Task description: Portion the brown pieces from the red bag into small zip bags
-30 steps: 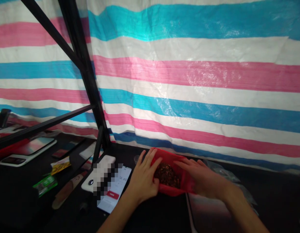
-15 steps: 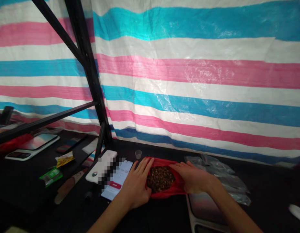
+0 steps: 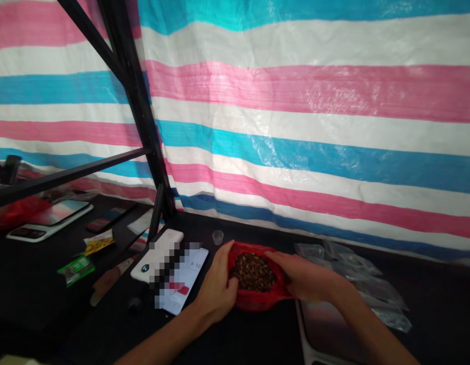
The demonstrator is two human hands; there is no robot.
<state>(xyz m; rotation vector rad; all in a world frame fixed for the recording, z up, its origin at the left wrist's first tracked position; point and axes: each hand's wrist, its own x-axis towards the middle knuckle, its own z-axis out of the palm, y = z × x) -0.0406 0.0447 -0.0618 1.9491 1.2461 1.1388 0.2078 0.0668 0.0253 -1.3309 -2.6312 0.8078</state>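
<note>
A red plastic bag [image 3: 259, 304] sits open on the black table, holding many small brown seed-like pieces [image 3: 254, 272]. My left hand [image 3: 219, 286] grips the bag's left side, thumb near the contents and fingers along the outside. On the opposite side, my right hand [image 3: 311, 279] has hold of the right edge, its fingertips reaching over the rim. Under my right forearm lies a flat scale [image 3: 306, 337], partly covered. Left of the bag is a phone [image 3: 187, 289] with a lit screen, partly pixelated.
A small clear cup [image 3: 218, 237] stands behind the bag. Clear plastic bags [image 3: 371, 286] lie at right. A white device [image 3: 170, 238] rests beside the phone. Farther left are a black frame post [image 3: 143, 121], a green packet [image 3: 77, 269], a yellow packet [image 3: 100, 242] and another scale [image 3: 48, 230].
The camera view has shifted slightly. Both hands still hold the red bag; its front wall now shows more, and my left fingers sit more upright along its side.
</note>
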